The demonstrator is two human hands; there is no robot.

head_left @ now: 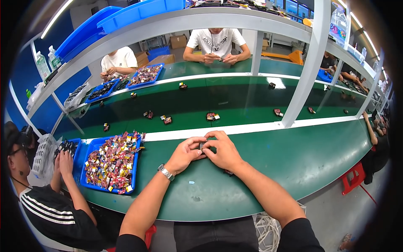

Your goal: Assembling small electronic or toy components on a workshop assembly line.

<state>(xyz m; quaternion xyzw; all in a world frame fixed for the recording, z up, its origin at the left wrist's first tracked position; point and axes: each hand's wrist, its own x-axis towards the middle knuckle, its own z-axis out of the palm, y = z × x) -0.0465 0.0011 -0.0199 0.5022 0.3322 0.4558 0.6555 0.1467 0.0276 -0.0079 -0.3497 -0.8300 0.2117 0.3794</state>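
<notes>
My left hand and my right hand meet over the green work table. Between their fingertips they pinch a small grey piece, mostly covered by the fingers, so its kind cannot be made out. A metal-banded watch circles my left wrist. Partly hidden beneath my right wrist lies a small dark part. To the left of my hands stands a blue tray heaped with small red, yellow and white parts.
Beyond a white rail, small parts lie scattered on a green belt. A white post rises at right. Co-workers sit opposite and at left, with more blue trays. A red stool stands at right.
</notes>
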